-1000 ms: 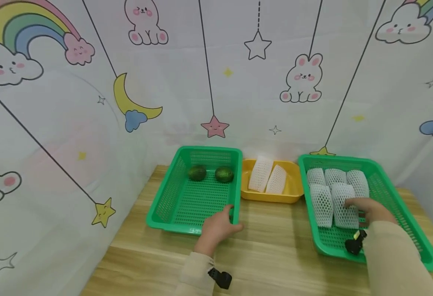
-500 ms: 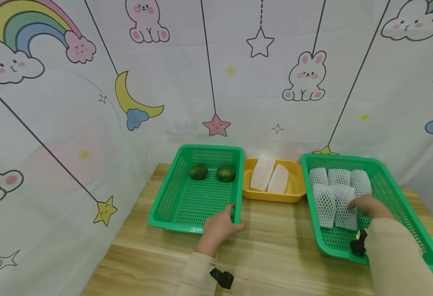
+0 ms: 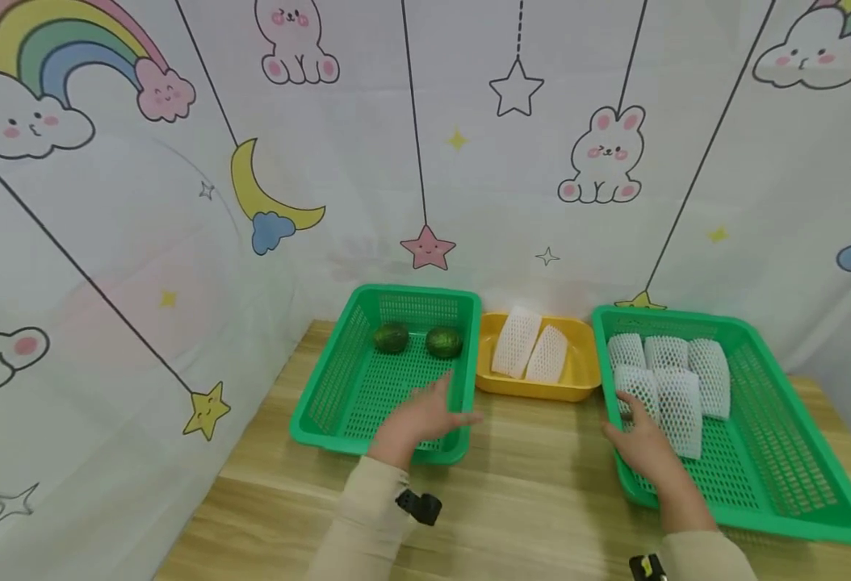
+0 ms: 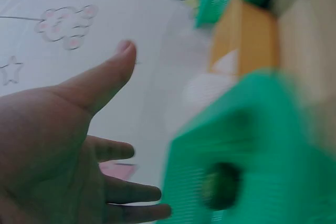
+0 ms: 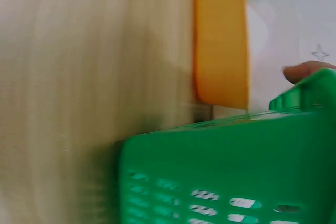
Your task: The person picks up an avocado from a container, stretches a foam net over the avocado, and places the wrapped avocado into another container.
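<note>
My left hand (image 3: 420,415) hovers over the front right corner of the left green basket (image 3: 309,436), fingers spread and thumb out to the right. In the left wrist view its palm and extended fingers hold nothing. Two dark green oval fruits (image 3: 443,342) lie at the back of that basket. At the left wall of the right green basket (image 3: 803,528), my right hand (image 3: 647,448) has its fingers loosely bent near the front left white foam net sleeve (image 3: 635,383). Several plump net sleeves (image 3: 680,411) sit in this basket, in two rows.
Between the baskets, a yellow tray (image 3: 542,389) bears two white net sleeves (image 3: 517,343). All of these stand on a wood-grain table (image 3: 520,484) against a white cloth backdrop (image 3: 367,121) with cartoon prints.
My right hand has left the front second sleeve and moved left to the basket's left wall. My left hand has shifted slightly forward and left over its basket.
</note>
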{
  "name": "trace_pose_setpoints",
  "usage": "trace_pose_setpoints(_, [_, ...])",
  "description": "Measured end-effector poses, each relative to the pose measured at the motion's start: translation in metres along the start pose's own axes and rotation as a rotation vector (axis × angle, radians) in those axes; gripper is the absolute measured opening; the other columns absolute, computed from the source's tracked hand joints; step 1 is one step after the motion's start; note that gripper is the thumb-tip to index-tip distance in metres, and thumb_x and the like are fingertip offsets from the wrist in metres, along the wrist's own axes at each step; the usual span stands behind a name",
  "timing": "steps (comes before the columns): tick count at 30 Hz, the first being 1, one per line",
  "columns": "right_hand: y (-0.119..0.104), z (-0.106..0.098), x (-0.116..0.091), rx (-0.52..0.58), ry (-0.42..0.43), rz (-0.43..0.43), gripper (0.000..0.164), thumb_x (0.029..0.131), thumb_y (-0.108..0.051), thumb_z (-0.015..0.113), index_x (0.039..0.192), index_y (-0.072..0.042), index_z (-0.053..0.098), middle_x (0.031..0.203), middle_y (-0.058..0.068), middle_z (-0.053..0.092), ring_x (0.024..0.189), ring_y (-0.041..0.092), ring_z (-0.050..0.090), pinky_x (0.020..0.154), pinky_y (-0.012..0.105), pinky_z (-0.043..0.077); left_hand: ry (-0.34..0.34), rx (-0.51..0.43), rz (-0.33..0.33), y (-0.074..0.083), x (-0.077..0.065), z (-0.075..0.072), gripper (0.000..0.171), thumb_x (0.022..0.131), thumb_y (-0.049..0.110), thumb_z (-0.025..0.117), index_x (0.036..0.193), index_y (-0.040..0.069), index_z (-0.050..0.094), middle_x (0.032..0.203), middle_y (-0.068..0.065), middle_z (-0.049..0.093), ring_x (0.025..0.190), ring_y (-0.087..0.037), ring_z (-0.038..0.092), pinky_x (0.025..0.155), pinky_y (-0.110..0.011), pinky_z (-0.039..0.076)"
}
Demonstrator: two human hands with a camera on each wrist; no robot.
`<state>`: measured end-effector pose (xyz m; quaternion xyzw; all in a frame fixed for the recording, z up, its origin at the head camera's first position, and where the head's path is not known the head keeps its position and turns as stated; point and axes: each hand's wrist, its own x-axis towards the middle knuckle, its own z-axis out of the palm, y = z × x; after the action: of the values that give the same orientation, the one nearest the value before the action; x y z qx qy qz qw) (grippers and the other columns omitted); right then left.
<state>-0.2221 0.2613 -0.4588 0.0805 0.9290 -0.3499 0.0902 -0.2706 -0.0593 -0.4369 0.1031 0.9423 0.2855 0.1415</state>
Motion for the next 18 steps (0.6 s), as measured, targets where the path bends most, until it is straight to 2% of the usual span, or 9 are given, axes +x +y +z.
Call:
trace_pose_setpoints(2, [0.003, 0.008, -0.001, -0.027, 0.012, 0.017, 0.073, 0.096, -0.043, 0.041, 0.147, 0.000, 0.012, 0.137, 0.038, 0.028, 0.120, 0.053, 0.031, 0.092, 0.062, 0.032, 0.041, 0.027, 0.003, 0.005, 0.017, -0.031, 0.090, 0.082, 0.061, 0.055, 0.149, 0.015, 0.017, 0.148, -0.015, 0.027, 0.134, -0.039, 0.023, 0.101, -0.054, 0.028])
trace_pose_setpoints(4, [0.005, 0.012, -0.002, -0.052, 0.032, 0.033, 0.075, 0.095, -0.050, 0.036, 0.148, -0.002, 0.011, 0.135, 0.036, 0.032, 0.120, 0.053, 0.033, 0.092, 0.061, 0.032, 0.098, 0.045, -0.004, 0.003, 0.039, -0.058, 0.084, 0.085, 0.058, 0.054, 0.149, 0.016, 0.018, 0.149, -0.015, 0.025, 0.135, -0.039, 0.020, 0.101, -0.054, 0.028])
trace_pose_setpoints(7, [0.006, 0.014, 0.000, -0.072, 0.058, 0.021, 0.077, 0.095, -0.055, 0.032, 0.148, -0.003, 0.012, 0.134, 0.036, 0.035, 0.119, 0.052, 0.034, 0.092, 0.061, 0.032, 0.140, 0.055, -0.032, -0.015, 0.074, -0.082, 0.075, 0.090, 0.047, 0.055, 0.148, 0.015, 0.019, 0.149, -0.018, 0.020, 0.135, -0.040, 0.016, 0.101, -0.055, 0.028])
trace_pose_setpoints(9, [0.006, 0.016, 0.001, -0.062, 0.068, 0.017, 0.078, 0.094, -0.057, 0.032, 0.148, -0.003, 0.013, 0.133, 0.035, 0.037, 0.119, 0.051, 0.035, 0.092, 0.061, 0.033, 0.145, 0.060, -0.067, -0.035, 0.095, -0.083, 0.071, 0.092, 0.036, 0.056, 0.148, 0.015, 0.019, 0.149, -0.021, 0.015, 0.135, -0.041, 0.013, 0.100, -0.056, 0.027])
trace_pose_setpoints(13, [0.008, 0.019, 0.002, -0.046, 0.066, 0.023, 0.079, 0.094, -0.058, 0.034, 0.147, -0.003, 0.015, 0.131, 0.034, 0.040, 0.118, 0.050, 0.038, 0.091, 0.061, 0.034, 0.111, 0.095, -0.137, -0.078, 0.120, -0.064, 0.071, 0.091, 0.019, 0.059, 0.148, 0.013, 0.018, 0.151, -0.021, 0.005, 0.136, -0.041, 0.007, 0.101, -0.057, 0.025])
trace_pose_setpoints(15, [0.010, 0.019, 0.001, -0.044, 0.069, 0.026, 0.079, 0.093, -0.058, 0.035, 0.147, -0.003, 0.016, 0.130, 0.033, 0.042, 0.118, 0.050, 0.039, 0.090, 0.061, 0.034, 0.079, 0.130, -0.149, -0.092, 0.126, -0.054, 0.072, 0.091, 0.012, 0.059, 0.149, 0.012, 0.016, 0.152, -0.021, 0.001, 0.137, -0.041, 0.004, 0.103, -0.058, 0.022])
trace_pose_setpoints(18, [0.012, 0.015, 0.002, -0.037, 0.083, 0.027, 0.081, 0.092, -0.060, 0.036, 0.147, -0.003, 0.017, 0.128, 0.033, 0.044, 0.116, 0.051, 0.040, 0.089, 0.062, 0.034, 0.070, 0.175, -0.128, -0.101, 0.134, -0.047, 0.070, 0.091, 0.004, 0.055, 0.149, 0.010, 0.015, 0.152, -0.022, 0.000, 0.137, -0.042, 0.002, 0.104, -0.058, 0.019])
